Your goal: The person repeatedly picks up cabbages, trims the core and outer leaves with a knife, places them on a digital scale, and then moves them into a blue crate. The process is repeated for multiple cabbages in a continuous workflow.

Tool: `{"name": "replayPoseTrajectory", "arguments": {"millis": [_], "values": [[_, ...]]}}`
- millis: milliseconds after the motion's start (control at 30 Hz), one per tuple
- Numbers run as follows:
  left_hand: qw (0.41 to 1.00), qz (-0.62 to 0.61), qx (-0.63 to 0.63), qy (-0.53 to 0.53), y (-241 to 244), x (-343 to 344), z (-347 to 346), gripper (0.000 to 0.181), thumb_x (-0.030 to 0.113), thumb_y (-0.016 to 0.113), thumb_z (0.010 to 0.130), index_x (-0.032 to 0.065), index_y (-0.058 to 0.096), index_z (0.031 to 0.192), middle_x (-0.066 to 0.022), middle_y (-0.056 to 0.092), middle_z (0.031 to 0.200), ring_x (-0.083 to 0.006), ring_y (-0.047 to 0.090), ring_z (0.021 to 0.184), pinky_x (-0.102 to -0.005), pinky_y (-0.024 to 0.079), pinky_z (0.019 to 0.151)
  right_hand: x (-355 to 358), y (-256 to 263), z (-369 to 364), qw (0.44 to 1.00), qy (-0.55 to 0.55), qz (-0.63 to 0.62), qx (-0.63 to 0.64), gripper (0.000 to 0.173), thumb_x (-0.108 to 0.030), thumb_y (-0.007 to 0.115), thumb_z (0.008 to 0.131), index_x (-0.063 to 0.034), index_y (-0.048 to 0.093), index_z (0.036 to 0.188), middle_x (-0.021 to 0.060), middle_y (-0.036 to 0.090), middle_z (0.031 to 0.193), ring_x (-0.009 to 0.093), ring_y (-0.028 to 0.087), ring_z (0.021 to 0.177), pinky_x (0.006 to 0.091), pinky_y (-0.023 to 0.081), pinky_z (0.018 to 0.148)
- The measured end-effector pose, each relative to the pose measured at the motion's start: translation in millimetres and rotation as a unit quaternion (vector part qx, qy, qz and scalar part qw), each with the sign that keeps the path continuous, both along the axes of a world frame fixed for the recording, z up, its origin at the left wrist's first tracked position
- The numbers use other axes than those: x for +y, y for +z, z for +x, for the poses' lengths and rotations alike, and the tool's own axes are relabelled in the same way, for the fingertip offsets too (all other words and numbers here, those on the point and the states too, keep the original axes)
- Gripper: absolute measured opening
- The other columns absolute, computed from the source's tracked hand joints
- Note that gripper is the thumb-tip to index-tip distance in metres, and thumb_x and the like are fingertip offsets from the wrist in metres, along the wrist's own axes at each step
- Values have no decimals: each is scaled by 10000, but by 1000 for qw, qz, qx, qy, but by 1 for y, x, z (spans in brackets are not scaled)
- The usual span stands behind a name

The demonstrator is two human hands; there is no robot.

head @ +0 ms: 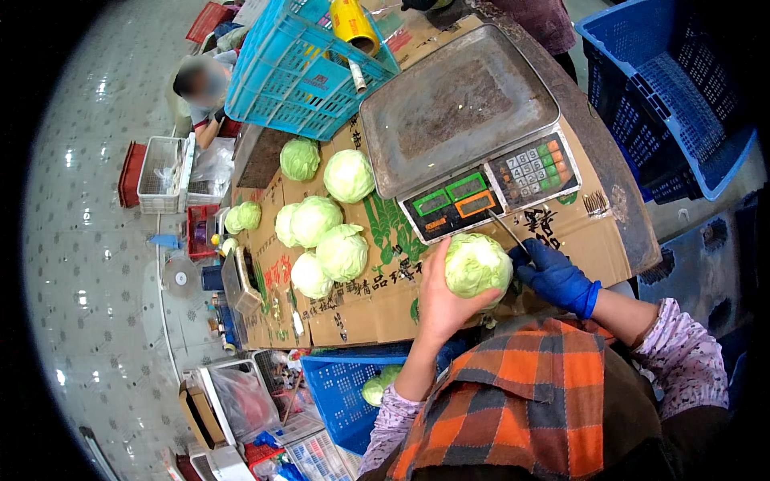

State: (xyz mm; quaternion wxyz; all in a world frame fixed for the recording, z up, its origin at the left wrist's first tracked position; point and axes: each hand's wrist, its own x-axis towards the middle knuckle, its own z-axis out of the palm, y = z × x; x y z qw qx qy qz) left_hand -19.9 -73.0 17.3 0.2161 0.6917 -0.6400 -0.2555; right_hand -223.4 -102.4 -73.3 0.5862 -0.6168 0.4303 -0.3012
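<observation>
My bare left hand point(448, 297) grips a pale green cabbage point(478, 267) from its left and near sides, just in front of a scale's keypad panel. My right hand point(556, 276), in a blue glove, holds a knife point(505, 228) whose thin blade points up and left, past the cabbage's far right side. Beyond the cabbage stands a digital scale with a stained metal pan point(460, 108); its display panel point(451, 201) faces me. Several other cabbages point(316, 221) sit in a group on the cardboard-covered table point(373, 312) to the left, some touching.
A turquoise crate point(301, 72) with a yellow film roll point(352, 27) stands at the back. Blue baskets are at the right point(668, 102) and below the table's near edge point(343, 391), the latter holding cabbages. Another person point(204, 90) is beyond the table.
</observation>
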Motion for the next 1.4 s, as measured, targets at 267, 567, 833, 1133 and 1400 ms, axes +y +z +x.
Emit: {"name": "replayPoseTrajectory", "arguments": {"millis": [267,567,833,1133,1400], "values": [[923,33,357,139,3,-6,30,816,134,842,634,34,433,1334,-137,541,1237,-248,552,1121,-365,473,951,-2,16,3,996,-16,60,-60,277,-160,576,898,-52,585,1153,174,659,1009,297,652,939,373,502,815],[974,-212,73,13,85,-126,35,954,287,883,567,23,415,1356,-175,492,1260,-287,509,1169,-404,418,1002,-12,7,-8,997,-34,64,1,272,-191,584,903,-64,593,1144,160,662,1006,307,648,909,378,501,788],[979,-162,-115,-49,73,-182,36,969,381,846,625,26,386,1400,-236,477,1298,-343,498,1190,-412,405,1004,-15,4,-11,998,-7,20,62,260,-220,565,906,-68,600,1115,201,656,948,352,649,883,409,505,772],[959,-198,167,113,24,-100,53,649,223,632,908,20,311,1434,-191,365,1428,-332,420,1276,-446,412,995,-15,-10,-9,1000,2,-1,-17,217,-164,584,923,-46,606,1104,151,678,915,286,676,837,360,518,743],[968,-146,144,145,-19,-21,49,477,139,619,912,-5,432,1327,-191,487,1282,-242,486,1206,-344,474,921,-17,-10,-11,1000,-3,-4,-3,201,-154,578,930,-28,609,1083,137,688,915,236,691,841,336,525,728]]}}
